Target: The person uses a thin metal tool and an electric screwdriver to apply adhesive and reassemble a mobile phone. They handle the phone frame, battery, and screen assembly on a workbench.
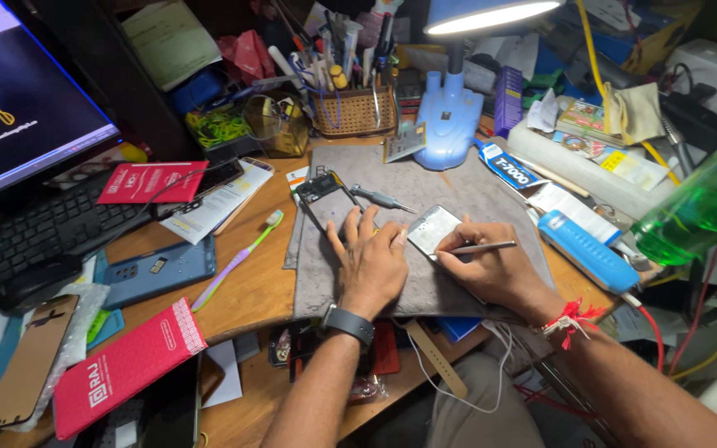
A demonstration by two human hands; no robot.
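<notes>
My left hand (369, 261) lies palm down on a grey work mat (425, 187), its fingers pressing on the left edge of a small silvery phone part (431, 227). My right hand (491, 264) holds a thin metal tool (483, 247) like a pen, its tip pointing at the part's lower corner. A phone with its back removed (325, 199) lies on the mat just beyond my left fingers. A grey screwdriver (379, 197) rests beside it. I wear a dark watch on the left wrist and a red thread on the right.
A blue desk lamp (450, 108) shines at the mat's far edge, next to a wicker basket of tools (352, 108). A keyboard (51, 228) and monitor (18, 91) stand left. A blue phone case (159, 270), toothbrush (238, 259), red packets (126, 365), glue tube (508, 166) and green bottle (699, 203) surround it.
</notes>
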